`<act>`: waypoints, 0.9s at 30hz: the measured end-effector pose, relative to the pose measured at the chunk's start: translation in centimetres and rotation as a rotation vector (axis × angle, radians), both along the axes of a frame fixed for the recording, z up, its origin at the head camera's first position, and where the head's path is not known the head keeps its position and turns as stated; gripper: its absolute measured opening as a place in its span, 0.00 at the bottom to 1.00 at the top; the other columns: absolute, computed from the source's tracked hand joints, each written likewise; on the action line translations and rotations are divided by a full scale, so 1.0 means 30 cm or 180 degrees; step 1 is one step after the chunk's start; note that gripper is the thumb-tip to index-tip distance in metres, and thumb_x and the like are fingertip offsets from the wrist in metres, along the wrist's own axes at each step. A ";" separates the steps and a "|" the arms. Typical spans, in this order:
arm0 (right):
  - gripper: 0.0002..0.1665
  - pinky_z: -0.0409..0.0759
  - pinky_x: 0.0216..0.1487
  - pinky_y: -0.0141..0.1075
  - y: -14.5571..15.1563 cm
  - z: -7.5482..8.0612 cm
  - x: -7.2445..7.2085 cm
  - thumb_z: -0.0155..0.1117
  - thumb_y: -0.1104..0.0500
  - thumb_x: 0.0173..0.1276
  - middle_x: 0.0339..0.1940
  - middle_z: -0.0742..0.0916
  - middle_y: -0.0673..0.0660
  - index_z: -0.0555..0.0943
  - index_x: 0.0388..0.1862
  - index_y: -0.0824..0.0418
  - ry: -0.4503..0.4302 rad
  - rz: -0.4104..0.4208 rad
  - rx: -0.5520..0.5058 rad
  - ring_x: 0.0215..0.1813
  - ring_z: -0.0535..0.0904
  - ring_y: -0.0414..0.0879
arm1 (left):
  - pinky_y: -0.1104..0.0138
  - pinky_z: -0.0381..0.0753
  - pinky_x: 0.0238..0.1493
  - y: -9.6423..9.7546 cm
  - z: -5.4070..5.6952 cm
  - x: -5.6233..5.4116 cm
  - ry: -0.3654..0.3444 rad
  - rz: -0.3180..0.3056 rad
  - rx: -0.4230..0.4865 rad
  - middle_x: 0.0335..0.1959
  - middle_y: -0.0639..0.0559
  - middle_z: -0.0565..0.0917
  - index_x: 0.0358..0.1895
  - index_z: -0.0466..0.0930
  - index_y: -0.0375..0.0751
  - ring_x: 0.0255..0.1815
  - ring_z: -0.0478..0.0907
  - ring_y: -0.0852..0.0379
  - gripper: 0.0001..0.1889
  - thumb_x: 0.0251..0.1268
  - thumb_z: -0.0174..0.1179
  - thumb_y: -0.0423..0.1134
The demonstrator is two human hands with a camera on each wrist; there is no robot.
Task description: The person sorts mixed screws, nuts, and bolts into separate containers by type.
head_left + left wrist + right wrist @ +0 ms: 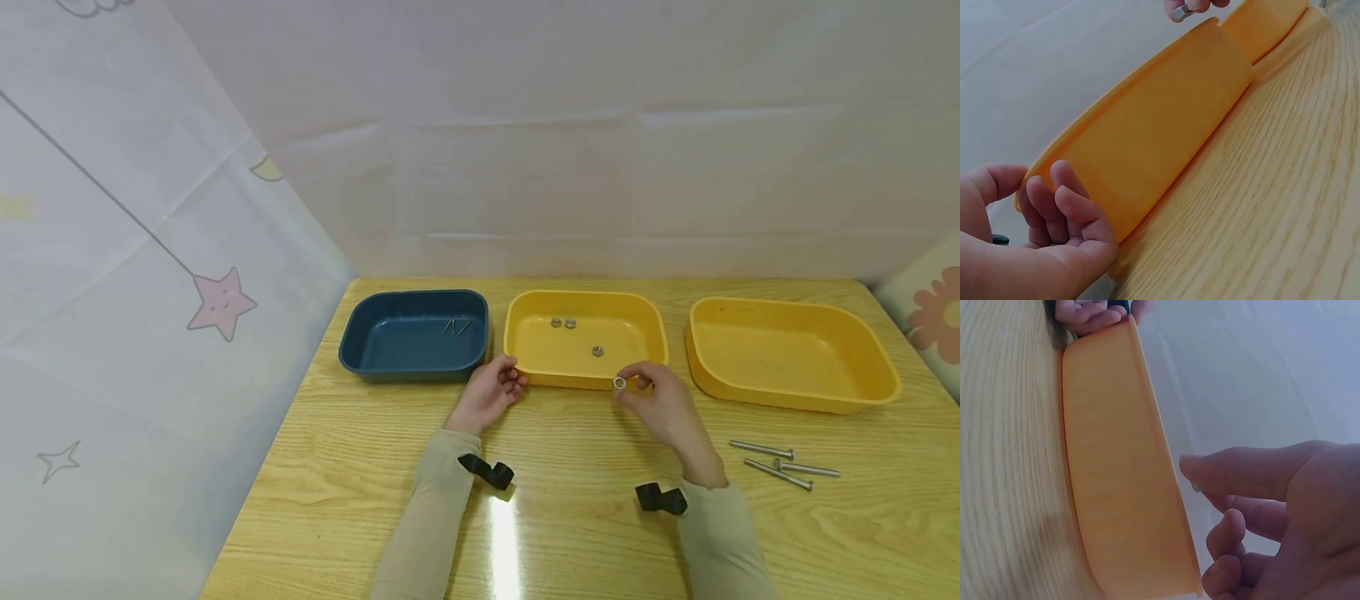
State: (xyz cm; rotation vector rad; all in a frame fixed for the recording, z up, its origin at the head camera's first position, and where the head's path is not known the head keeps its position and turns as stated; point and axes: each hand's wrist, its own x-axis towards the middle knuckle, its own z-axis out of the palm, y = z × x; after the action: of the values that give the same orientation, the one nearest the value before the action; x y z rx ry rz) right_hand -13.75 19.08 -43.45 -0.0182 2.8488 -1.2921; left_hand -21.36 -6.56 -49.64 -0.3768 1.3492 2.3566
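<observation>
Nut [618,384] pinched in right hand [662,406], near front rim of middle tray [562,380]. Left hand [491,393] grips tray's front-left corner. Three more nuts [597,351] inside.

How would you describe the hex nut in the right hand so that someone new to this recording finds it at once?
On the wooden table, find the middle yellow tray in the row of three. By its near right corner, the right hand pinches a silvery hex nut. It is the only nut held; the other three nuts lie inside that tray.
</observation>
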 end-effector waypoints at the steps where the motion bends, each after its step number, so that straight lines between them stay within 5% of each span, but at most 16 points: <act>1: 0.14 0.64 0.36 0.37 0.005 0.000 -0.001 0.65 0.58 0.65 0.37 0.74 0.59 0.81 0.47 0.63 -0.0001 -0.0025 -0.0007 0.40 0.69 0.52 | 0.72 0.72 0.31 0.000 0.001 0.000 0.0002 -0.0004 0.0003 0.25 0.53 0.71 0.30 0.73 0.42 0.27 0.74 0.58 0.07 0.68 0.49 0.34; 27: 0.15 0.64 0.24 0.33 0.041 -0.037 -0.026 0.64 0.59 0.66 0.36 0.72 0.58 0.80 0.50 0.64 0.0176 -0.0646 -0.0258 0.31 0.65 0.48 | 0.72 0.72 0.31 0.001 -0.002 -0.002 -0.0007 -0.0008 0.0007 0.26 0.53 0.71 0.31 0.72 0.42 0.28 0.73 0.58 0.06 0.68 0.50 0.35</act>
State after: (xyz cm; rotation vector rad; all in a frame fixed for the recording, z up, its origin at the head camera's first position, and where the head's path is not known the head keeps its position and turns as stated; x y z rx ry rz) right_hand -14.51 20.33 -44.57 0.2447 2.9057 -1.4638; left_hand -21.40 -6.54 -49.70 -0.3766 1.3452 2.3548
